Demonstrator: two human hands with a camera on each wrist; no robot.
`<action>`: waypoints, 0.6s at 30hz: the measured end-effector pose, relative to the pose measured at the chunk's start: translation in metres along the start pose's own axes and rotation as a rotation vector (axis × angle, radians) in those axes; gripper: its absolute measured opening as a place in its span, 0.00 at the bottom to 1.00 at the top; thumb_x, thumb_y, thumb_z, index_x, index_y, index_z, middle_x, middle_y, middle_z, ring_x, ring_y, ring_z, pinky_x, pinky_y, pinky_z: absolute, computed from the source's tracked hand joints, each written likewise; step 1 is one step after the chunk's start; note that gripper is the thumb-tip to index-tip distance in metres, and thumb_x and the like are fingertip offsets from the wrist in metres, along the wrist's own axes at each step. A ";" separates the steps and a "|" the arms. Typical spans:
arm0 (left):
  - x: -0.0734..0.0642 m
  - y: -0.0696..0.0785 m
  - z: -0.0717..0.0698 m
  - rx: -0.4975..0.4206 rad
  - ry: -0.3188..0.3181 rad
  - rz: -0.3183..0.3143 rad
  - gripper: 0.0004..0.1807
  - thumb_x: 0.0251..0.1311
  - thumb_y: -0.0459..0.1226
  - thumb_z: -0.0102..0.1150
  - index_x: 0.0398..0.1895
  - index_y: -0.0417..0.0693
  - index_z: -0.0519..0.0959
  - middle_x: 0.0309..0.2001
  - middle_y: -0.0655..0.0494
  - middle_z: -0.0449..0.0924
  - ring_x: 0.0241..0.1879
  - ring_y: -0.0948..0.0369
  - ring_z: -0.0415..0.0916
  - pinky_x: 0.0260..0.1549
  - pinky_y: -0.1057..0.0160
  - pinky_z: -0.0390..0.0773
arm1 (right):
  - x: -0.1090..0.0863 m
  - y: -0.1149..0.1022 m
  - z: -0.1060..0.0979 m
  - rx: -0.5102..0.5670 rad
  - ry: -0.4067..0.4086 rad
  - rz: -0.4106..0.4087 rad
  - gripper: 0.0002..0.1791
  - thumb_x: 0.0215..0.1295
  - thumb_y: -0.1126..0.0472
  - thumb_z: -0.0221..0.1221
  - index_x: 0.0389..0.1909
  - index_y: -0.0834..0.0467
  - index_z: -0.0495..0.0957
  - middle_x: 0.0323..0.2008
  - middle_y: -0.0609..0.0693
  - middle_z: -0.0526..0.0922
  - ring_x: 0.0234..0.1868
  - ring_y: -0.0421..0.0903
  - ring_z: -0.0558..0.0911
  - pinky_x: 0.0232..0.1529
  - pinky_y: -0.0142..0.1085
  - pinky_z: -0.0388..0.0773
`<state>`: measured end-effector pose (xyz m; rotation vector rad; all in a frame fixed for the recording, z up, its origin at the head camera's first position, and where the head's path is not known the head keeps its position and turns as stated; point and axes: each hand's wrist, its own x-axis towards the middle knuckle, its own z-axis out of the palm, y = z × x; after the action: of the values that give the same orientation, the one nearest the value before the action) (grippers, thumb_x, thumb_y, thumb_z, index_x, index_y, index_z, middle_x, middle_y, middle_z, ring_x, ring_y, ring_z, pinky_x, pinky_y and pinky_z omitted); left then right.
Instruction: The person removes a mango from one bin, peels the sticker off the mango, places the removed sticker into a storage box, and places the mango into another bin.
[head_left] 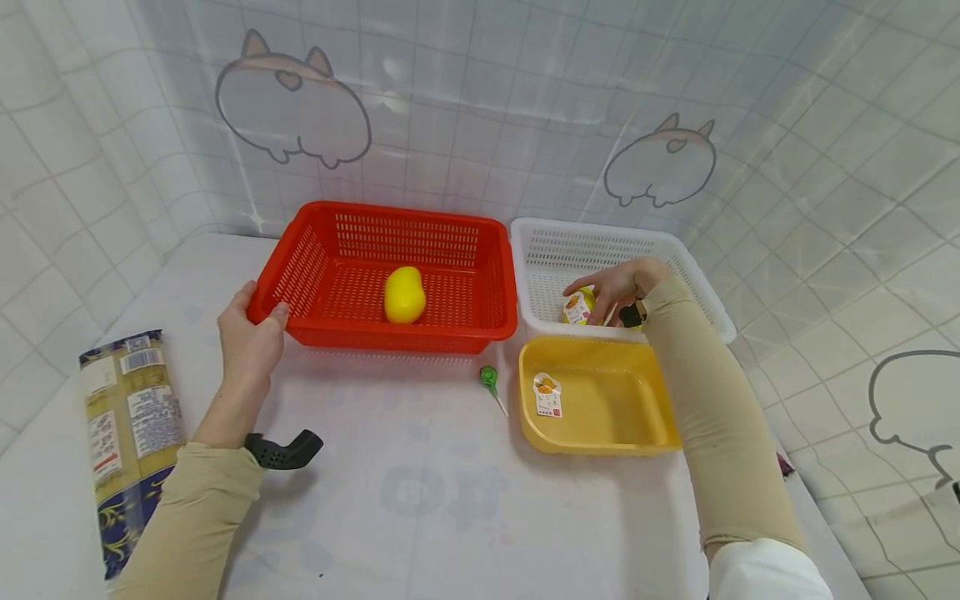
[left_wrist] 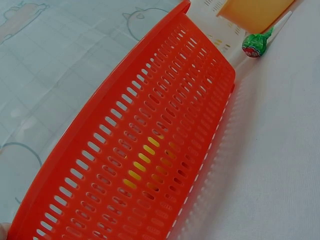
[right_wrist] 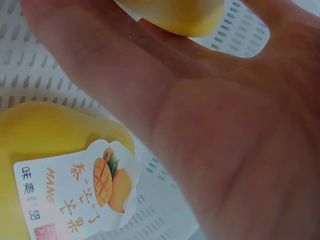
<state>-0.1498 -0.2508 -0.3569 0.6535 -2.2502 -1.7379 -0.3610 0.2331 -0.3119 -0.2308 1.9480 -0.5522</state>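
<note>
My left hand [head_left: 253, 337] grips the near left corner of the red plastic basket [head_left: 390, 335]; its thumb lies over the rim. One yellow mango [head_left: 405, 295] sits inside that basket, showing through the slots in the left wrist view. My right hand [head_left: 615, 287] reaches down into the white basket [head_left: 701, 287], fingers spread around a mango with a printed label [right_wrist: 80, 192]. In the right wrist view a second yellow mango [right_wrist: 187, 17] is partly hidden behind the fingers. I cannot tell whether the fingers hold either one.
A yellow basin [head_left: 596, 421] with a mango sticker [head_left: 547, 394] stands in front of the white basket. Left of it lies a lollipop in a green wrapper [head_left: 490, 379]. A long packet [head_left: 127, 433] lies at the left. Behind the baskets hangs a white checked sheet [head_left: 450, 108].
</note>
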 end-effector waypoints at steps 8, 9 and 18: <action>0.001 0.001 0.001 0.006 0.013 -0.008 0.35 0.76 0.42 0.42 0.82 0.53 0.43 0.80 0.53 0.49 0.75 0.51 0.54 0.71 0.55 0.64 | -0.007 -0.001 0.001 0.052 0.033 -0.015 0.53 0.62 0.68 0.66 0.80 0.48 0.44 0.78 0.63 0.34 0.64 0.59 0.71 0.60 0.50 0.78; 0.001 0.000 0.001 0.008 0.013 -0.009 0.35 0.76 0.42 0.42 0.82 0.53 0.43 0.80 0.53 0.49 0.75 0.51 0.54 0.71 0.55 0.65 | -0.008 -0.001 0.001 0.051 0.035 -0.019 0.52 0.62 0.68 0.66 0.80 0.49 0.44 0.78 0.63 0.33 0.64 0.58 0.71 0.60 0.49 0.79; 0.001 0.002 0.000 0.016 0.012 -0.003 0.35 0.76 0.42 0.41 0.82 0.52 0.43 0.80 0.53 0.49 0.75 0.51 0.55 0.71 0.55 0.64 | -0.018 0.000 0.002 0.087 0.110 -0.046 0.55 0.59 0.67 0.69 0.80 0.46 0.46 0.78 0.67 0.35 0.57 0.55 0.80 0.57 0.47 0.81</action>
<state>-0.1509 -0.2506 -0.3553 0.6689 -2.2586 -1.7138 -0.3510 0.2399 -0.2979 -0.1939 2.0233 -0.6912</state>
